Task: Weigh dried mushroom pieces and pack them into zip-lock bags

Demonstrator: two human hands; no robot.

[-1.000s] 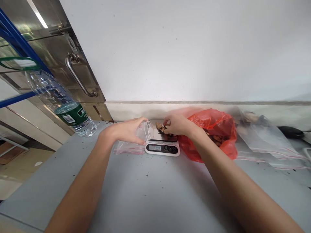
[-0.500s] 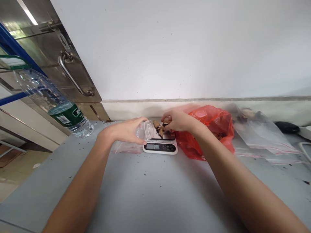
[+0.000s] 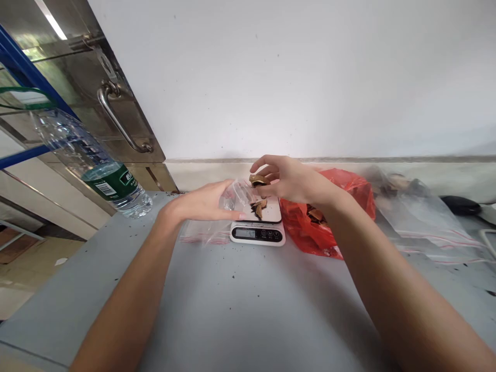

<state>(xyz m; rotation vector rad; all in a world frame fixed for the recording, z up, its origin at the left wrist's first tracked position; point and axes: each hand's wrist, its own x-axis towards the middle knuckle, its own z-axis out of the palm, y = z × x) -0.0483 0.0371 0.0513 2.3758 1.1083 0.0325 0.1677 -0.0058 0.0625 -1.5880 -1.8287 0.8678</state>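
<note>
A small white digital scale [image 3: 259, 233] stands on the grey table [image 3: 240, 310] with a few brown dried pieces [image 3: 259, 207] on its platform. My left hand [image 3: 201, 202] holds the mouth of a clear zip bag [image 3: 232, 199] just left of the scale. My right hand [image 3: 289, 178] hovers above the scale's back edge and pinches brown dried pieces [image 3: 259, 180] between its fingers. A red plastic bag [image 3: 329, 217] with more brown pieces lies right of the scale, behind my right forearm.
A clear water bottle [image 3: 98, 168] with a green label stands at the table's far left. A steel door with a handle [image 3: 118, 121] is behind it. Clear zip bags [image 3: 422, 222] lie at the right, near a dark object [image 3: 459, 204].
My right hand has risen from the scale platform with brown pieces in its fingers. Fewer pieces lie on the scale and the reading has dropped. The left hand has tilted the bag's mouth.
</note>
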